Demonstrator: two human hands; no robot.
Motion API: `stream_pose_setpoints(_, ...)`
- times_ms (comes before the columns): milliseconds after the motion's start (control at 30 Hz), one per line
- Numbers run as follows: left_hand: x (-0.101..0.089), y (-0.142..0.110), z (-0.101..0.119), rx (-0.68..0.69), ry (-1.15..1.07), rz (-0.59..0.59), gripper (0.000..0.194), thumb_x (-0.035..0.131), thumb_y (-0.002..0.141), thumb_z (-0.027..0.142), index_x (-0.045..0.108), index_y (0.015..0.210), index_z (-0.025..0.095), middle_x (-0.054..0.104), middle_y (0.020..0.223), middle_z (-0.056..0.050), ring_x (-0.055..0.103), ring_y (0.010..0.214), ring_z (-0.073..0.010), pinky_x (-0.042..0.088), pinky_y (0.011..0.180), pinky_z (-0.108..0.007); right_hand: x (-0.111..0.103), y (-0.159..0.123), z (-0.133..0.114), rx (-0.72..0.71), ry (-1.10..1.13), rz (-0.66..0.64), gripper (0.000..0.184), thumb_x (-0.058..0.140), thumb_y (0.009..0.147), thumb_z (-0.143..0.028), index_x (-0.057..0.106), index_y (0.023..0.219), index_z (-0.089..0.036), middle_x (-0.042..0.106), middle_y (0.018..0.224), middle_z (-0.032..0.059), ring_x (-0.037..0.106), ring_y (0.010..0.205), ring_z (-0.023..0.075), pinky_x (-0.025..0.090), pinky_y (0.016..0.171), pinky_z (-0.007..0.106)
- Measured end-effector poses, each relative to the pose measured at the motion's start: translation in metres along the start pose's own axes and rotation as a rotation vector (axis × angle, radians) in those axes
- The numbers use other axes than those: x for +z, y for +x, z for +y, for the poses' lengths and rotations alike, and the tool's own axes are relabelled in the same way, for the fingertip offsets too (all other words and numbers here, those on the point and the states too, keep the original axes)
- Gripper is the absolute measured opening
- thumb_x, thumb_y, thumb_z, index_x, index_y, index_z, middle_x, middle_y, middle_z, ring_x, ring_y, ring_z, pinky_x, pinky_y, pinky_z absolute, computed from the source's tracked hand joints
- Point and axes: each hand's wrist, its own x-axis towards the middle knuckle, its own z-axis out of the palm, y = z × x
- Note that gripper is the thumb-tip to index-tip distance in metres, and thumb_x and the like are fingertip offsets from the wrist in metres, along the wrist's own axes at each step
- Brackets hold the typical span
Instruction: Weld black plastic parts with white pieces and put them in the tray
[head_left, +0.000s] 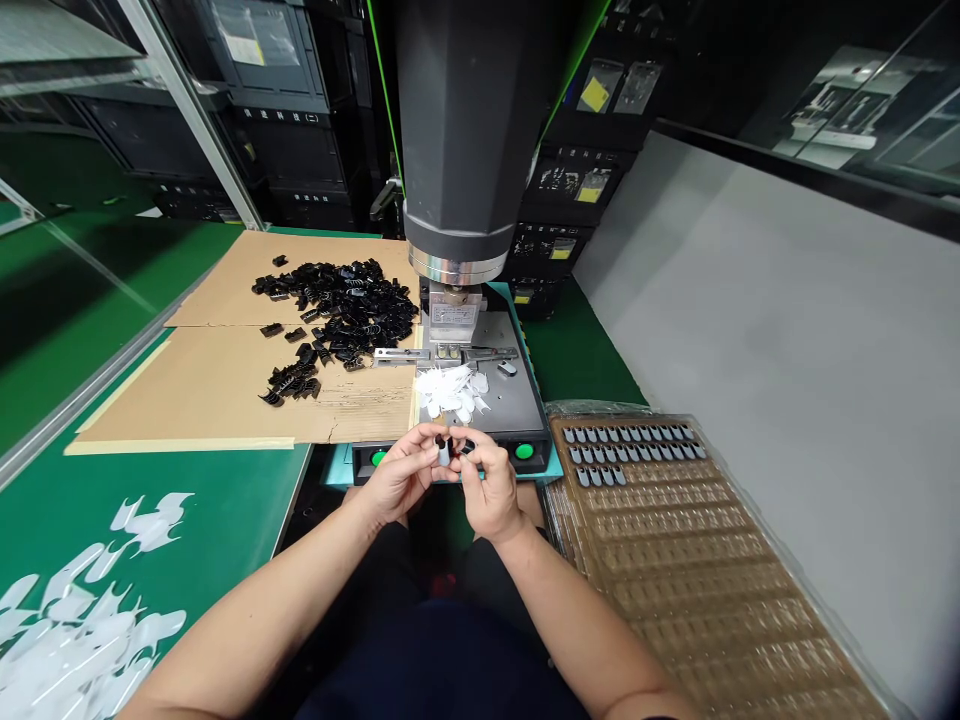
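So the left hand has a small grey-and-black curved plastic piece pinched in its fingertips, right in front of the machine base; the right hand is nearly closed, fingertips around a small black part just beside it; past the hands there's a heap of thin white plastic pieces on the grey metal plate; loads of glossy black plastic clips sit on the brown cardboard off to the left.
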Motion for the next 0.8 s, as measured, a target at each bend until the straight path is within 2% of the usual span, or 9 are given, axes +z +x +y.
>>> stream_pose_setpoints(533,0.0003,-0.0004,0.0002,-0.001,0.005,0.004,0.034,0.084,0.09,0.028,0.07,0.12,0.019,0.075,0.111,-0.009,0.077,0.089,-0.0189,0.067,0.084,-0.035,-0.0009,0.0031,-0.0052,-0.029,-0.017,-0.001,0.013,0.051,0.105,-0.018,0.054,0.11,-0.029,0.068,0.142,0.0125,0.07,0.126,0.0283,0.06,0.098,0.052)
stream_pose_setpoints(800,-0.0017,0.0002,-0.0024,-0.014,0.011,0.01,0.032,0.082,0.093,0.027,0.068,0.12,0.019,0.076,0.111,-0.009,0.078,0.09,-0.0193,0.068,0.084,-0.033,-0.0008,-0.0009,-0.0028,0.014,-0.021,0.0,0.008,0.054,0.105,-0.021,0.053,0.108,-0.029,0.068,0.143,0.0127,0.07,0.124,0.0282,0.059,0.1,0.053)
